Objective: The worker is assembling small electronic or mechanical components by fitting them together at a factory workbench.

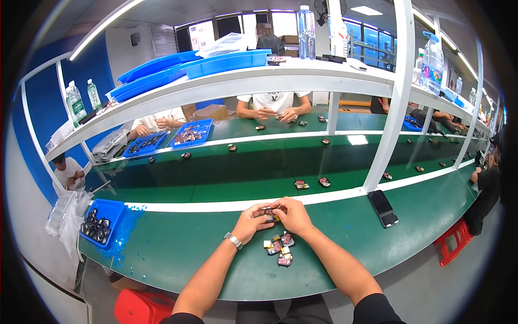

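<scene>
At the left edge of the frame, a clear plastic bag point(67, 218) sits beside a blue tray point(116, 222), whose raised walls likely serve to keep its heap of small black pieces point(97, 227) from scattering; blue flecks point(124, 237) dot the green tabletop point(183, 232) just to its right. At the centre, a person's left hand point(248, 224), a metal-banded watch point(233, 241) at the wrist, has its fingers clamped around the left side of a small dark module point(270, 215), apparently to steady it. Below the hands, in the lower centre, a loose cluster of similar modules point(284, 260), with red, white and yellow showing on them, lies within easy reach, a spot that seems chosen to spare long arm movements. The right hand point(294, 216) comes in from the other side, its fingers bent over the upper right of the held module; whether they pinch it or merely rest there cannot be told. Meeting from both sides presumably leaves the tiny part less room to slip. Above the right hand, two more modules point(324, 182) lie apart on the green strip beyond the white rail point(334, 195). Right of centre, a dark phone point(382, 208) lies by the rail, well clear of both forearms, perhaps to keep the working spot free.
</scene>
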The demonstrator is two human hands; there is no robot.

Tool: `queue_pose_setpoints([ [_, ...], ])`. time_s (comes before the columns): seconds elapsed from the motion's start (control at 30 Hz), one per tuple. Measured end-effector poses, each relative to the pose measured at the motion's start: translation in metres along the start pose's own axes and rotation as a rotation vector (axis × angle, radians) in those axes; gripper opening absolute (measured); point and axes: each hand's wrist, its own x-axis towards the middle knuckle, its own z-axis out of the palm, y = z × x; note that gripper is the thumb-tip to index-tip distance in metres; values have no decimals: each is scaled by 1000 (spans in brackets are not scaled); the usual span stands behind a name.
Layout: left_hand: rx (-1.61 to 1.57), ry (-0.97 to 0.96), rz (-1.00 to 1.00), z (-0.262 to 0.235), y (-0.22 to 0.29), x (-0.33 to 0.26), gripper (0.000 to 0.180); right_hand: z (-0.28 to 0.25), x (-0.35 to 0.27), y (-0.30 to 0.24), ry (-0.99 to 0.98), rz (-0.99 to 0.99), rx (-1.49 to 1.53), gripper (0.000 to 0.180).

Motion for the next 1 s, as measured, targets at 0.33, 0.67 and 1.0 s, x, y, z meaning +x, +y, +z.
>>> queue_pose_setpoints([
  [0.33,-86,4,27,4,-7,3,34,10,-10,-4,151,-330,-284,12],
  [0.67,-127,21,38,-2,-9,4,36,-3,-5,0,53,-490,-337,14],
  [1.0,-35,-11,38,-2,-9,3,40,-3,-3,8,-9,-349,-245,9],
])
